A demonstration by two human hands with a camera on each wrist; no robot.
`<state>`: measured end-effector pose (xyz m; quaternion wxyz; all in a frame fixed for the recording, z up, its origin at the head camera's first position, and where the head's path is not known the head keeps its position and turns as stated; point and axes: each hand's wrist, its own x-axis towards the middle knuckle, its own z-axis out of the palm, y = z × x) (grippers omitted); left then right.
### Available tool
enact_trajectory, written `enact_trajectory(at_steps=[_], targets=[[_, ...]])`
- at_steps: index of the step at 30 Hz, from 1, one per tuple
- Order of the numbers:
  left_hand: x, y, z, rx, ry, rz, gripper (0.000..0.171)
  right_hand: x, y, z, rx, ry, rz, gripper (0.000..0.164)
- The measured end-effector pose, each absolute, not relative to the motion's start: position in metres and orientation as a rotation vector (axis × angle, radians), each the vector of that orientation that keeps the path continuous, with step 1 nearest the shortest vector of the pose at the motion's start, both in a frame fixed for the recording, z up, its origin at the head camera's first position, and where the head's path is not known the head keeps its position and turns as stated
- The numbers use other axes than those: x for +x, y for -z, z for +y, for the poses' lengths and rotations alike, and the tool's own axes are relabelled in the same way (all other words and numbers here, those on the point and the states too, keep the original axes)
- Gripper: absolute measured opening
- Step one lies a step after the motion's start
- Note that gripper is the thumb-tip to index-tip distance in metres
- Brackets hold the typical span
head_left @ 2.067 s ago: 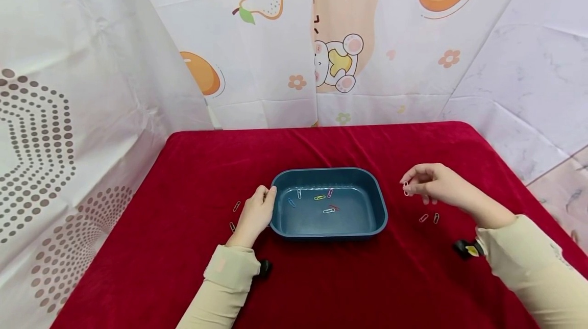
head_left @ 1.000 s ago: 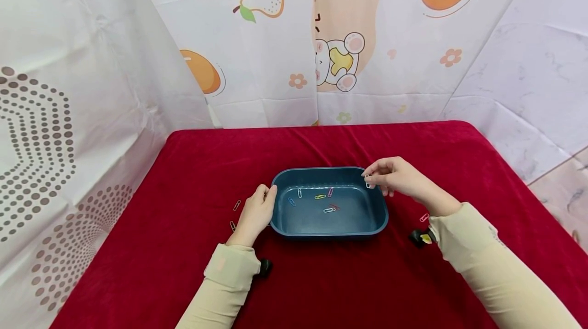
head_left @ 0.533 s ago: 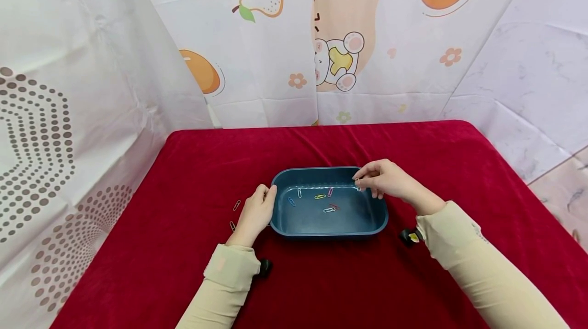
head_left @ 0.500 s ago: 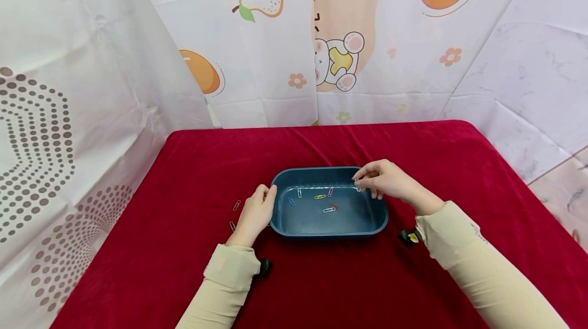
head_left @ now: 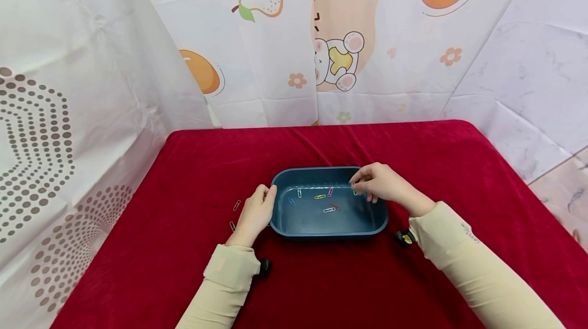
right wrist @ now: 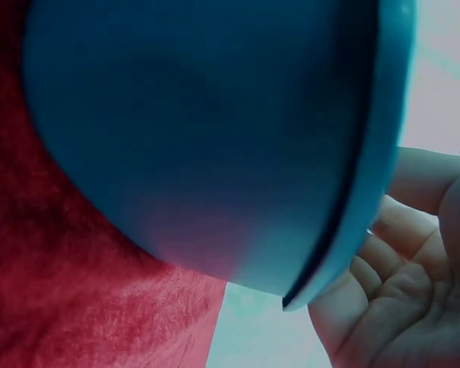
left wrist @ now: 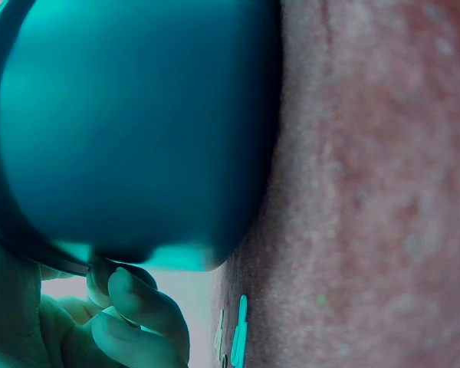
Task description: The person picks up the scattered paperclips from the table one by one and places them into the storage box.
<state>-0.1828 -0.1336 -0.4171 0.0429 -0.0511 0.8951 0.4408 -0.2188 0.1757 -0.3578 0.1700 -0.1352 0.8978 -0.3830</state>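
one tray, gripped at its left end by your left hand, likely for steadiness; over it, your right hand pinches a paperclip.

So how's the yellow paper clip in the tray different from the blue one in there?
Color: one is yellow, the other blue.
Pose: the yellow paper clip lies nearly crosswise, while the blue paper clip slants, its far end toward the left.
Place: the yellow paper clip is nearer the middle of the tray; the blue paper clip is nearer the left hand.
Both lie loose on the tray's floor.
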Motion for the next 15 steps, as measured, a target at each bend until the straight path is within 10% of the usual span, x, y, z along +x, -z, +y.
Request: enact_trajectory(at_steps=[15], targets=[[-0.1828, 0.4170, -0.1342, -0.163, -1.350, 2.733, 0.034, -0.2201, 0.3625, 0.1705, -0.396, 1.003, 2.557, 0.027]])
